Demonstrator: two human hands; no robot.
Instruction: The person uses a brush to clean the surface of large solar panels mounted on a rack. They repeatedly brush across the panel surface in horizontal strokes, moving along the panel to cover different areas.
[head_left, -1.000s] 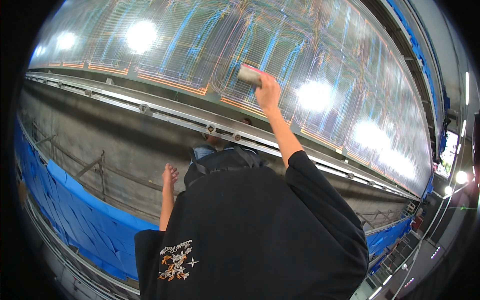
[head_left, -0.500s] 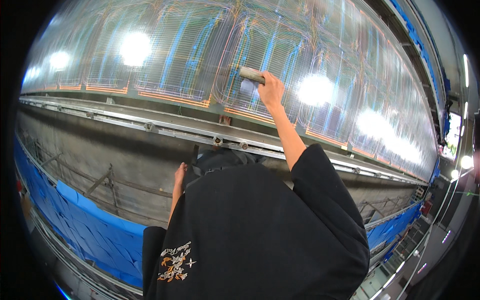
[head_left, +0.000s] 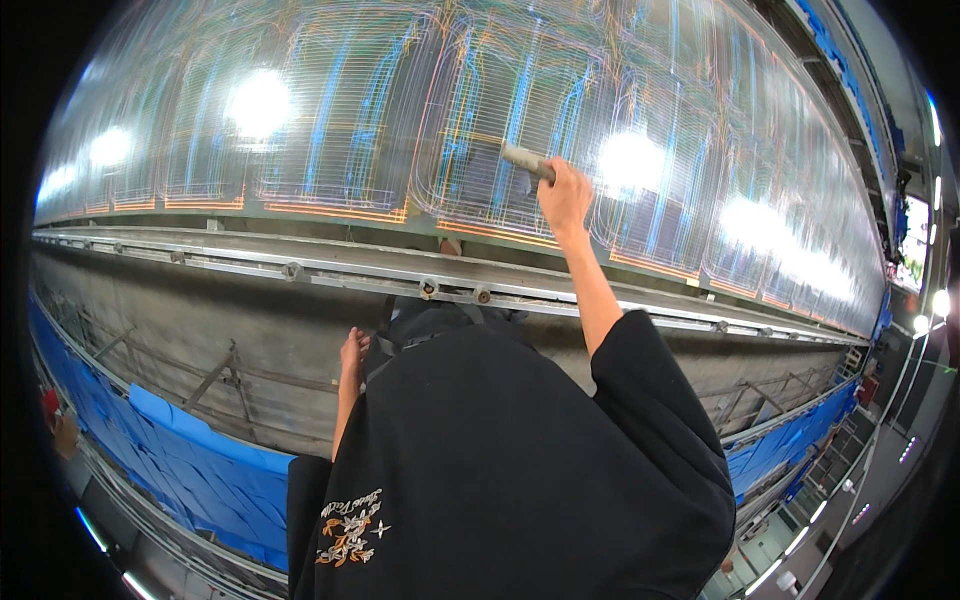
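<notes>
My right hand [head_left: 565,195] is raised and closed around a short grey hand tool [head_left: 525,160]. The tool's end is pressed against a large shiny panel [head_left: 380,120] covered in fine blue and orange lines. My left hand [head_left: 352,352] hangs lower, fingers together, resting against the grey surface [head_left: 180,330] under a long metal rail [head_left: 300,268]. It holds nothing that I can see. My black short-sleeved shirt [head_left: 500,470] fills the lower middle and hides what lies below it.
The rail with bolts runs across the whole view below the panel. Bright lamp reflections [head_left: 258,100] glare on the panel. Blue sheeting [head_left: 200,465] lines the lower left, with more [head_left: 780,450] at the lower right. Metal braces [head_left: 215,375] cross the grey surface.
My right hand has slid the tool a little to the right and down across the panel. My left hand stays by the grey surface under the rail.
</notes>
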